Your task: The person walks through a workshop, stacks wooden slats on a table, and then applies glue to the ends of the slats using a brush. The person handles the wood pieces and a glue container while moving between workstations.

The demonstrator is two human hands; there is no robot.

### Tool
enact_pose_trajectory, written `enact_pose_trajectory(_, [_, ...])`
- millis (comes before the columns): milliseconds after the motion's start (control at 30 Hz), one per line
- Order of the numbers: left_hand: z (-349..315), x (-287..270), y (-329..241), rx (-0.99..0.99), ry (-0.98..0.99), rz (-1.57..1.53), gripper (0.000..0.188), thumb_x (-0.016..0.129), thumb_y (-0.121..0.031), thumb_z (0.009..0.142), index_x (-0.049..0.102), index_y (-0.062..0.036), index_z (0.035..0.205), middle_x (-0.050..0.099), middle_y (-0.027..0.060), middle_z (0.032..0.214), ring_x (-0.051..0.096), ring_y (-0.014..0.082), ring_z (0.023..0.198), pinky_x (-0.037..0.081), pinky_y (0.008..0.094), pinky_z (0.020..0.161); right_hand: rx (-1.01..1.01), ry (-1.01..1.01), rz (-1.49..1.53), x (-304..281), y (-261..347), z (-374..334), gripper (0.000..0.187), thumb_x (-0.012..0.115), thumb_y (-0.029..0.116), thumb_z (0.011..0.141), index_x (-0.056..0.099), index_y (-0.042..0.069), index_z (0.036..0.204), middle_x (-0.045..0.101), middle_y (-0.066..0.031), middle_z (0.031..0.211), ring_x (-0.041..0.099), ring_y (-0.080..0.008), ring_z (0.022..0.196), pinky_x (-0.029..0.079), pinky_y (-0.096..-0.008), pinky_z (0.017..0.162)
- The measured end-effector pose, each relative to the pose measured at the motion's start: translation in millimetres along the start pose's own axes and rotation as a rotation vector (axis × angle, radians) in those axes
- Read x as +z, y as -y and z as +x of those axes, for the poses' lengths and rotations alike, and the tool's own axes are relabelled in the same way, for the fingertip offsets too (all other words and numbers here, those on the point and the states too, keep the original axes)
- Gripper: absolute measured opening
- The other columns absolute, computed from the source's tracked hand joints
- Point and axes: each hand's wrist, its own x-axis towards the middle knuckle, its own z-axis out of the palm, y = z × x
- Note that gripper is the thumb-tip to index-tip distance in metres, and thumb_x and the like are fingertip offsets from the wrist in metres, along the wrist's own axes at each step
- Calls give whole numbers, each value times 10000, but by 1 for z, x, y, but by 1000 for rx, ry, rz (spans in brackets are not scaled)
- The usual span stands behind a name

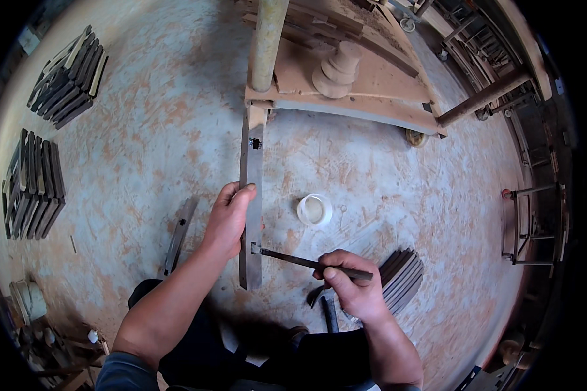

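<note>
My left hand [231, 218] is closed around a long grey-brown wooden bar [253, 176], which runs away from me toward a low wooden platform. Two slots show in the bar, a dark one near its far end and another near its close end with something whitish in it. In my right hand [355, 283] a thin dark stick [293, 259] is pinched, its tip at the nearer slot. A white round tub [314, 210] with pale contents stands on the floor beyond my right hand. Below that hand lies a hammer [329, 309], partly hidden.
Dark wooden pieces [404, 280] lie stacked at the right. A single slotted piece [181, 234] rests left of my left forearm. Two more stacks [36, 186] sit far left. Ahead, the wheeled platform [391, 107] bears turned wooden forms [338, 70] and a pole [267, 45].
</note>
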Motion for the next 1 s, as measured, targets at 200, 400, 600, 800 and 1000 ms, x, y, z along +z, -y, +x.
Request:
enact_pose_trajectory(200, [5,-5,18,148,1,153,373,644,-229,904,475,-42,1180,574,64,927,569,135,787,500,320,665,-373,81,-433,15,10,7,135,707,46,815,658,16,937,642,-117,833,622,-253,750,502,-319,656])
enact_pose_trajectory(400, [2,-4,18,188,-14,246,411,665,-210,895,472,-22,1205,572,61,984,543,122,911,473,295,768,-362,126,-460,19,14,8,133,705,54,816,655,6,930,637,-121,822,612,-257,739,502,-321,649])
enact_pose_trajectory(600, [3,-10,10,134,51,79,371,614,-259,919,475,-49,1191,585,72,943,578,161,819,497,334,722,72,75,49,7,-6,7,213,579,132,955,616,-48,1062,663,-101,909,617,-151,807,526,-265,658])
enact_pose_trajectory(800, [-4,-7,-1,31,145,-61,329,568,-292,935,486,-71,1164,599,96,885,601,200,719,521,374,647,104,83,180,-1,-2,7,171,601,82,935,649,-38,1048,651,-63,896,590,-107,782,492,-243,652])
enact_pose_trajectory(1000, [-9,-4,-6,12,134,-65,313,562,-277,941,486,-68,1160,604,90,850,606,197,705,524,362,638,-157,162,-105,2,3,7,127,632,42,901,658,-17,1011,646,-91,895,597,-155,795,484,-277,701])
